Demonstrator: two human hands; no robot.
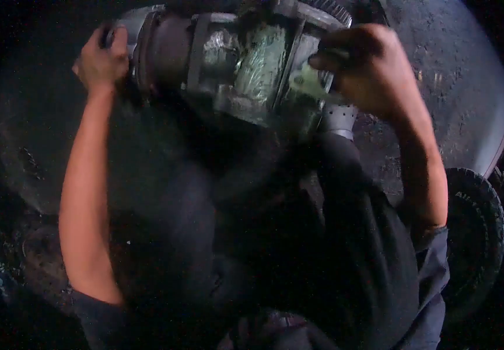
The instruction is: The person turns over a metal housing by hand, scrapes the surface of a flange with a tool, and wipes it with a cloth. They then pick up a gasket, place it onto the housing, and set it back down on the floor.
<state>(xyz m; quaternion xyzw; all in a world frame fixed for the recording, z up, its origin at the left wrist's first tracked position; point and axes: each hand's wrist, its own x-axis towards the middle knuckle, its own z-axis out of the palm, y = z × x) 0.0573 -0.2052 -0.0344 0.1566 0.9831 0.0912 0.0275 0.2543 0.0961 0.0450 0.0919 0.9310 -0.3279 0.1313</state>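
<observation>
I see a bulky grey metal housing [234,64] at the top centre of the view, held up in front of the dark-clothed torso [298,245]. It is roughly cylindrical and lies crosswise. Thick flanges and ribs ring its body, and its greasy surface catches a greenish sheen in patches. A short silver splined stub [339,119] juts from its lower right side, dotted with a fine regular pattern.

My left hand [101,58] is at the housing's left end. Its fingers are curled tight round the rim there, and the bare forearm runs straight down from it. My right hand [374,70] clamps the right end, with the fingers folded over the edge in a closed fist just above the stub. A small pale green piece [307,81] sits under the fingertips; I cannot tell what it is.

Rough, pitted grey concrete floor [456,76] spreads beyond the housing at upper right. A black rubber tyre [476,233] with blocky tread stands near my right elbow, well apart from the housing. The rest of the view is too dark to read.
</observation>
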